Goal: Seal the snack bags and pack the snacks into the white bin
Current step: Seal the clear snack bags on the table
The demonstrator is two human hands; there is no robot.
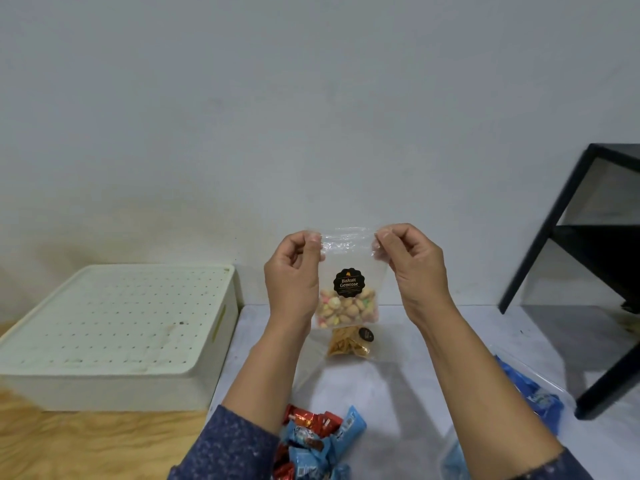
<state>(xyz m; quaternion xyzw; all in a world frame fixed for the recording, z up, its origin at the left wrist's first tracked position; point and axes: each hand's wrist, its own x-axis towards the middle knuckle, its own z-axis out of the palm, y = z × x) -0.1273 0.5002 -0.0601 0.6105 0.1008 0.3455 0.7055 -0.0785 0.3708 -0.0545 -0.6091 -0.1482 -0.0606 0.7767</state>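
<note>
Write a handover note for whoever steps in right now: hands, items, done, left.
Left hand and right hand: each pinches a top corner of the clear Biskuit Gemrose bag, held upright in the air above the table.
White bin: at the left on the wooden surface, nothing visible in it.
Second clear snack bag: lies on the table behind the held one.
Wrapped red and blue snacks: piled at the near edge; more blue packets at the right.
Done: nothing packed. Whether the held bag's strip is pressed shut cannot be told.
Left: seal both bags, then move everything into the bin.
</note>
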